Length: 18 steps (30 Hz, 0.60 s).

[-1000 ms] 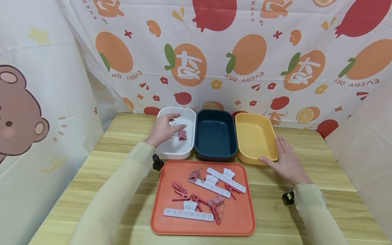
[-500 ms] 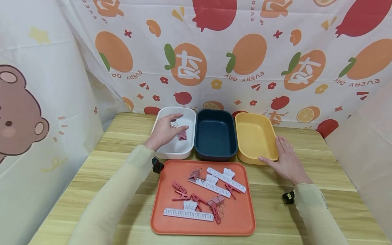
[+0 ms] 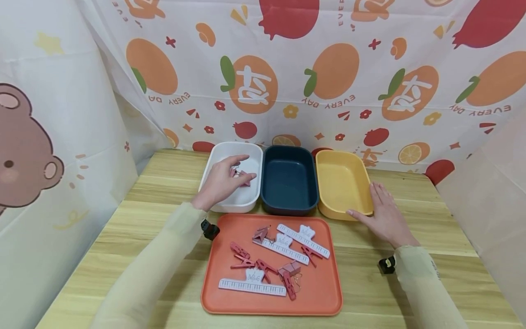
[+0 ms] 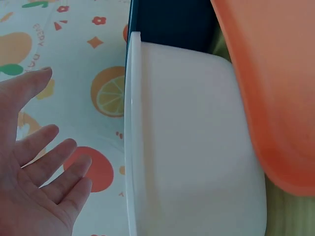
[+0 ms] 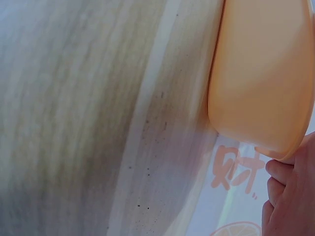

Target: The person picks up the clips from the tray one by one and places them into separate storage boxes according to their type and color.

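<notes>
My left hand (image 3: 223, 180) is over the white bin (image 3: 207, 167), thumb and fingers spread apart with nothing between them. Pink binder clips (image 3: 245, 179) lie inside this bin, partly hidden by the hand. In the left wrist view the left palm (image 4: 29, 182) is bare, beside the bin's outer wall. My right hand (image 3: 386, 217) rests along the right side of the yellow bin (image 3: 365, 176), its thumb at the near corner. An orange tray (image 3: 316, 297) holds white keyboard-print clips (image 3: 255, 287), red clothespins (image 3: 266, 267) and pink binder clips (image 3: 291, 269).
Between the white and yellow bins stands a dark blue bin (image 3: 289, 183). The three bins touch or nearly touch in a row behind the tray. A fruit-print cloth (image 3: 296, 119) hangs behind the wooden table (image 3: 172, 178).
My left hand has shifted slightly right and its fingers lie further over the white bin. The pink pieces visible inside it look different. My right hand and the tray's contents stay put.
</notes>
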Each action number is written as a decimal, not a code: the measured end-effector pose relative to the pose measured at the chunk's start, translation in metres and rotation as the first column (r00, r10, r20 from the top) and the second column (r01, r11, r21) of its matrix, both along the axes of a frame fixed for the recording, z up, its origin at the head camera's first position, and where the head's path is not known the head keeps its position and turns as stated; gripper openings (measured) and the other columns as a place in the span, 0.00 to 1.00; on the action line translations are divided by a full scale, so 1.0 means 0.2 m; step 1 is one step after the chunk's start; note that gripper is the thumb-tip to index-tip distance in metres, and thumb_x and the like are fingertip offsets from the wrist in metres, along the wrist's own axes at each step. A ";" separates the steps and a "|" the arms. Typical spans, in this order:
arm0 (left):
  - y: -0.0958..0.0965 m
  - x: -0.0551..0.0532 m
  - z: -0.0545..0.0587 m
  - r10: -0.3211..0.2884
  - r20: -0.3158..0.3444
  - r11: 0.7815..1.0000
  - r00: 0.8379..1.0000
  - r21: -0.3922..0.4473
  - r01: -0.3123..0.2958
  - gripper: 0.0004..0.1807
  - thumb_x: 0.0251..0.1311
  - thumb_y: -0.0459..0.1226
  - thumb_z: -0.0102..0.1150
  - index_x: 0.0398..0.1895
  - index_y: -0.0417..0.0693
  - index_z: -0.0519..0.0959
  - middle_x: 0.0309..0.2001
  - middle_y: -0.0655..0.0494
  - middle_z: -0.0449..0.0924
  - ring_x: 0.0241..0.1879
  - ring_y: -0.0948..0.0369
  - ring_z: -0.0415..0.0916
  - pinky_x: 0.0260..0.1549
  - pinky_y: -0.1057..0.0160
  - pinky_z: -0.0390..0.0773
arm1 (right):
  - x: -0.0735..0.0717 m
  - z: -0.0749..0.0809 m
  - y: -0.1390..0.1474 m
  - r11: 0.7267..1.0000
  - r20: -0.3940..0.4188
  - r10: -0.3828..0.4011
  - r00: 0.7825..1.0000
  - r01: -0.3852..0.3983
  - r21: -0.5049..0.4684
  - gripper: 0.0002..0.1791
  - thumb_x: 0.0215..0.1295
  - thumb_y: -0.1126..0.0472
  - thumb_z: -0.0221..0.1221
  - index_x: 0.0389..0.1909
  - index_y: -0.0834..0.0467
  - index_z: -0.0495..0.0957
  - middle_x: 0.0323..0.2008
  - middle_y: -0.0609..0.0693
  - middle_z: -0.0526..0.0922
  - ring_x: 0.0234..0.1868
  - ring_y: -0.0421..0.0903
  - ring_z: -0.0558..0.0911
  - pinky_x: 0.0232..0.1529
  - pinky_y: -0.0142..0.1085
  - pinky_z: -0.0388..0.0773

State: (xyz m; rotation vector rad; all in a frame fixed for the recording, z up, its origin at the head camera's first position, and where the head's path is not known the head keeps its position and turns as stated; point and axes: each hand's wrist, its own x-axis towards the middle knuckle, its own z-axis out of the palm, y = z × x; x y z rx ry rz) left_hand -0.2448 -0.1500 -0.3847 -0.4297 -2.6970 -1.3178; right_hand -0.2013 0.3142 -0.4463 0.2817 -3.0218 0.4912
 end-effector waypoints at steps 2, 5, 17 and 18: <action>0.00 0.01 0.00 -0.003 -0.011 1.000 1.000 -0.006 0.003 0.35 0.63 0.49 0.70 0.71 0.47 0.73 0.39 0.54 0.87 0.36 0.57 0.81 0.39 0.56 0.76 | 0.00 0.00 0.00 1.000 -0.003 0.003 1.000 -0.003 0.000 0.63 0.65 0.26 0.55 0.80 0.67 0.37 0.79 0.66 0.41 0.79 0.62 0.40 0.75 0.59 0.40; 0.01 0.03 0.01 -0.002 -0.024 1.000 1.000 -0.017 0.002 0.36 0.63 0.50 0.70 0.71 0.47 0.73 0.54 0.49 0.83 0.47 0.52 0.76 0.42 0.55 0.79 | 0.00 0.00 0.00 1.000 -0.016 0.008 1.000 -0.008 -0.001 0.63 0.65 0.27 0.55 0.80 0.68 0.39 0.79 0.67 0.43 0.79 0.62 0.41 0.75 0.58 0.40; 0.05 0.12 0.06 -0.071 -0.056 0.997 0.996 -0.027 0.070 0.36 0.62 0.48 0.72 0.71 0.48 0.73 0.67 0.49 0.74 0.63 0.51 0.71 0.58 0.47 0.76 | -0.01 -0.01 0.01 1.000 -0.025 0.012 1.000 -0.012 -0.002 0.63 0.65 0.27 0.55 0.80 0.68 0.40 0.79 0.68 0.45 0.79 0.62 0.41 0.75 0.57 0.39; 0.05 0.13 0.06 -0.076 -0.061 0.997 0.995 -0.033 0.074 0.36 0.61 0.48 0.72 0.71 0.48 0.73 0.67 0.50 0.74 0.63 0.52 0.71 0.58 0.48 0.76 | -0.01 -0.01 0.01 1.000 -0.025 0.012 1.000 -0.012 -0.001 0.63 0.65 0.27 0.55 0.80 0.68 0.40 0.79 0.68 0.45 0.79 0.62 0.41 0.75 0.56 0.39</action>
